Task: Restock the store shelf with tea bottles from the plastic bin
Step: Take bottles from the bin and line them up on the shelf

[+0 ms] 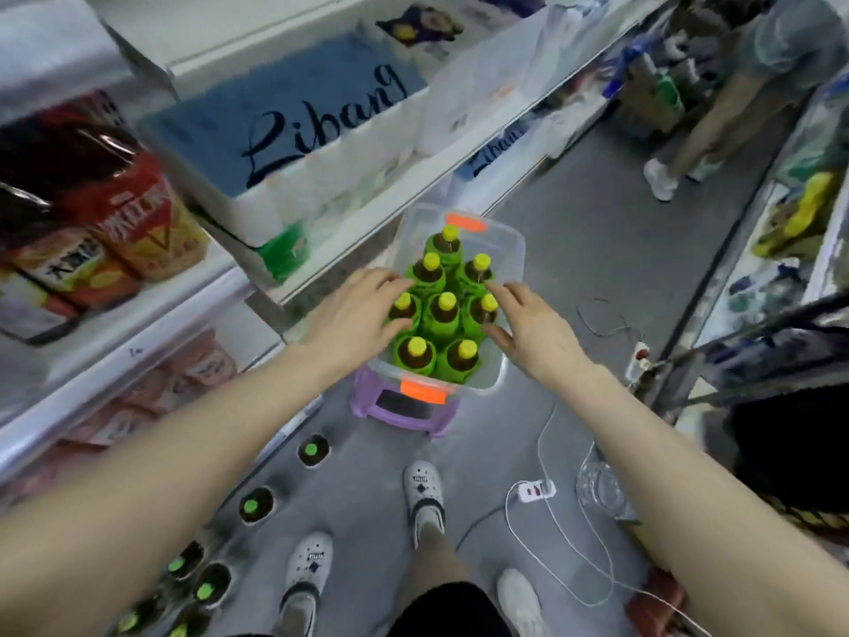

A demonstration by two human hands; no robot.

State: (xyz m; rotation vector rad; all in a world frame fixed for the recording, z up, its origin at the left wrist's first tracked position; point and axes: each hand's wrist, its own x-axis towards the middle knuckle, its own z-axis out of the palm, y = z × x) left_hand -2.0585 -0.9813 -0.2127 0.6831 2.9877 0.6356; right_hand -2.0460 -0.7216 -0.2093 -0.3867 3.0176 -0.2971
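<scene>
A clear plastic bin (512,250) with orange latches sits on a purple stool (367,402). Inside it stand several tea bottles (444,310) with green labels and yellow caps. My left hand (358,310) reaches over the bin's left side, its thumb and fingers spread either side of the left middle bottle (404,305). My right hand (528,324) reaches over the right side, with fingers spread around the right middle bottle (484,308). Neither hand visibly grips a bottle. The store shelf (138,333) runs along my left.
Red-labelled drink bottles (138,223) and blue boxes (285,131) fill the left shelves. Several green-capped bottles (257,503) stand on the floor by the shelf base. A white power strip (535,489) and cables lie on the floor. Another person (689,144) stands down the aisle.
</scene>
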